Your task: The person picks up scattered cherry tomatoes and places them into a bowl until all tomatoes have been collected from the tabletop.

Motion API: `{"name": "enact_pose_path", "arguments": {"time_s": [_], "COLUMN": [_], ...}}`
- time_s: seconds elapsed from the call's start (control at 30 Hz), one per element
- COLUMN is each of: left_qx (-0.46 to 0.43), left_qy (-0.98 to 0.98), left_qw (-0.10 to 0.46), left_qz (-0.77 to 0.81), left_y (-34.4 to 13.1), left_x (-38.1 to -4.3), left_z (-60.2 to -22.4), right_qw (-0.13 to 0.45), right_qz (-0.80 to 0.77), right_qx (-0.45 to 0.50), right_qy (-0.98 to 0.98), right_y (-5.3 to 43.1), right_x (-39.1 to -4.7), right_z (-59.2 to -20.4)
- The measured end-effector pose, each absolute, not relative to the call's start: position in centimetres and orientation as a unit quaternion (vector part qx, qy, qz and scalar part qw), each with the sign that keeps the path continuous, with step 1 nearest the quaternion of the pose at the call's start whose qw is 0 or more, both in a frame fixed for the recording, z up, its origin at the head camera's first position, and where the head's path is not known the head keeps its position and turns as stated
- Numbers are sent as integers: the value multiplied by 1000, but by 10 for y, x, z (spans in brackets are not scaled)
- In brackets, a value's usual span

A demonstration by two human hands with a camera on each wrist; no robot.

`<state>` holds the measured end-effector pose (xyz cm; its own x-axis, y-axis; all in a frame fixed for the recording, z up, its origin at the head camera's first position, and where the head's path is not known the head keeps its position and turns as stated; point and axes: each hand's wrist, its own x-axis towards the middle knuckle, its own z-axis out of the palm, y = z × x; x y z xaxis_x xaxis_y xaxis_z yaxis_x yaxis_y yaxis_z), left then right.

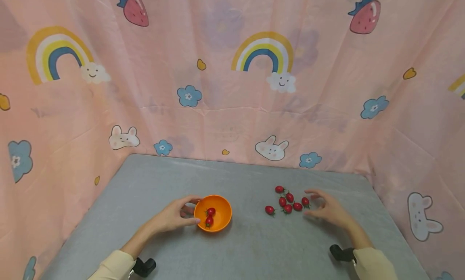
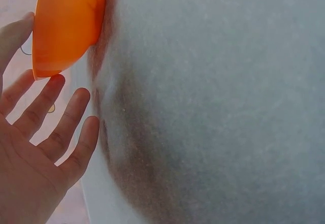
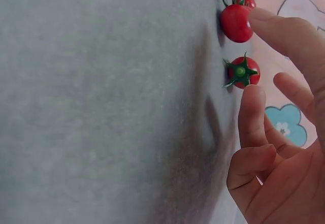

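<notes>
An orange bowl [image 1: 224, 215] stands on the table with two cherry tomatoes [image 1: 210, 212] inside. My left hand [image 1: 178, 212] is at the bowl's left side, thumb and fingertips touching its outside. In the left wrist view, those fingers [image 2: 69, 122] are spread and fairly straight. To the right, several red cherry tomatoes [image 1: 288, 208] with green stems lie in a loose group. My right hand [image 1: 328, 209] hovers at the group's right edge, thumb and fingers apart around the rightmost cherry tomato [image 1: 305, 201]. The right wrist view shows a tomato [image 3: 252, 72] just beyond a fingertip, with nothing gripped.
The grey table [image 1: 243, 255] reaches back to a pink curtain [image 1: 225, 122] printed with rainbows, rabbits and flowers. More curtain hangs along both sides. One cherry tomato [image 1: 269, 210] lies a little apart, on the bowl's side of the group.
</notes>
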<state>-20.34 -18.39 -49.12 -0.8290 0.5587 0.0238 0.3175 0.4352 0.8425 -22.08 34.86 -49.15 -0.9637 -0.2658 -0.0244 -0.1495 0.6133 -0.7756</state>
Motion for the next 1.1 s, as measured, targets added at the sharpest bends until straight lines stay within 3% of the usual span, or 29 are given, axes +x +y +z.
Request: {"name": "enact_pose_path", "arguments": {"time_s": [0.43,1.1], "left_qx": [262,271], "left_qy": [838,834], "left_qw": [133,135], "left_qz": [460,461], "left_y": [-184,-184], "left_x": [-204,-203], "left_z": [-491,-490], "right_qw": [33,25], "right_qz": [-370,-380], "right_qx": [-186,-167], "right_qy": [909,909], "right_y": [348,358], "right_x": [-235,-244], "right_z": [-496,-506]}}
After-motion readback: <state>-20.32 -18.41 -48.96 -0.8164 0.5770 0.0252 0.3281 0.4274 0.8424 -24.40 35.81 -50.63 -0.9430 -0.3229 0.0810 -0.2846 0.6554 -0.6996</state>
